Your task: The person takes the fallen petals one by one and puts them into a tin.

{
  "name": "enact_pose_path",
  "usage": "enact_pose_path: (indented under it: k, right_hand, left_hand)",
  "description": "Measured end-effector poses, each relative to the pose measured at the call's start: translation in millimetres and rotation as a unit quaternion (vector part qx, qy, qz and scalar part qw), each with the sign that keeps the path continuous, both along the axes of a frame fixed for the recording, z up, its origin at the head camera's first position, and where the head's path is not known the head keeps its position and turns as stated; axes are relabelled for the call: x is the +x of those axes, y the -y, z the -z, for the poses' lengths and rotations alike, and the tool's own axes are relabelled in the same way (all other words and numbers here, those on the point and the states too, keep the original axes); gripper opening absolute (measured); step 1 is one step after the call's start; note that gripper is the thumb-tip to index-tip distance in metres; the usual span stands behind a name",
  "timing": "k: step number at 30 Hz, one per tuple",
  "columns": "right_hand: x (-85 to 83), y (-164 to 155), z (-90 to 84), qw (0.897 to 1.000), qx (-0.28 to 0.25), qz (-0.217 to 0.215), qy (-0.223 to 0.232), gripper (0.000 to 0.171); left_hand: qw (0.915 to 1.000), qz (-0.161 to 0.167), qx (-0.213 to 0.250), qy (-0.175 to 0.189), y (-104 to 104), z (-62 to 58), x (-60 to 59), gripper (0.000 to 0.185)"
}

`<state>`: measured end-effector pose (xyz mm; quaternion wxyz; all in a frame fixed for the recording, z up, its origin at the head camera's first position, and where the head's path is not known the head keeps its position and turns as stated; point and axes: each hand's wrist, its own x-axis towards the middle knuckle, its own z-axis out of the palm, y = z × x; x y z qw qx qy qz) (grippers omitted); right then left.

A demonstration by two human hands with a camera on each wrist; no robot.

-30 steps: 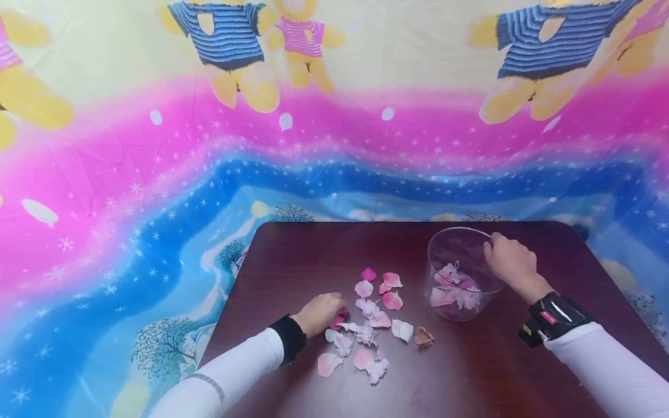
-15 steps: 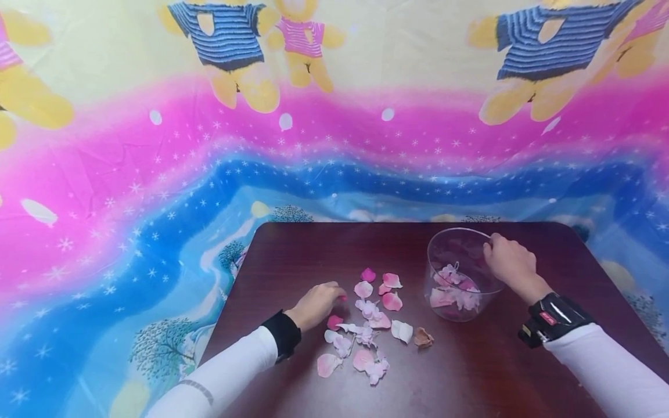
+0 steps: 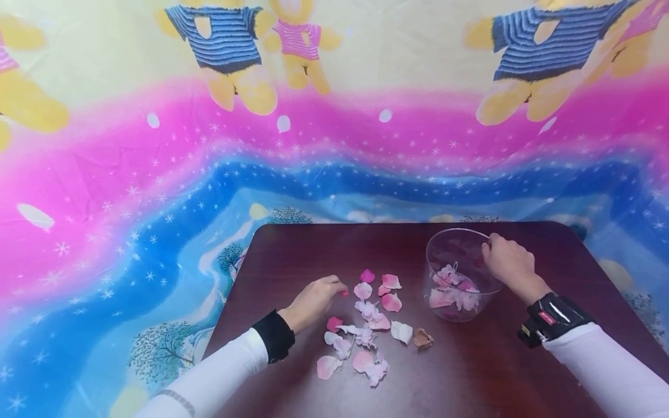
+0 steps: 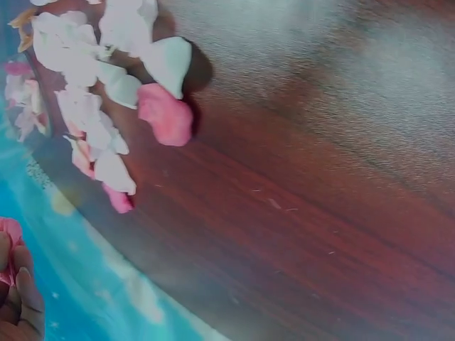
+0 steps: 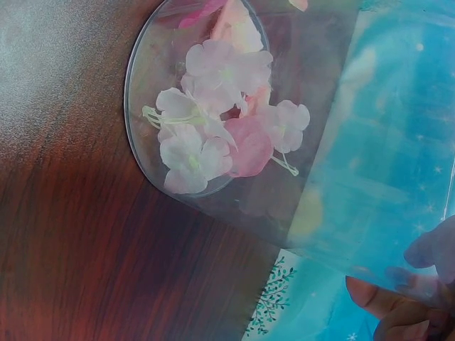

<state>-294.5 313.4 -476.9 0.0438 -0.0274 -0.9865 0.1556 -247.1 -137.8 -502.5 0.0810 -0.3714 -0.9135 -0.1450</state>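
No words, numbers or brand names can be read in any of the views. The only mark that might carry lettering is a small red label on the black band worn at the right wrist, and it is too small and blurred to make out. The cloth backdrop shows only printed pictures, bears in striped shirts, stars and trees, with no writing among them.
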Motion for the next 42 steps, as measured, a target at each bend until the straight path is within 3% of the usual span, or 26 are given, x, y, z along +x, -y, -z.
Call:
enact_pose_path:
  k: [10, 26, 42]
  right_hand:
    - [1.0, -0.6, 2.9, 1.000, 0.003, 0.003, -0.004, 0.032]
    - [0.2, 0.3, 0.7, 1.000, -0.001, 0.000, -0.005, 0.032]
    - [-1.1, 0.1, 1.8, 1.000, 0.002, 0.001, -0.012, 0.031]
  left_hand:
    - [0.9999, 0.017, 0.002, -0.002, -9.3, -18.4, 6.1, 0.027]
    - [0.9967, 0.061, 0.006, -0.053, -31.9, -52.0, 12.1, 0.031]
    - [0.9895, 0.117, -0.016, -0.084, -63.8, -67.8, 15.5, 0.029]
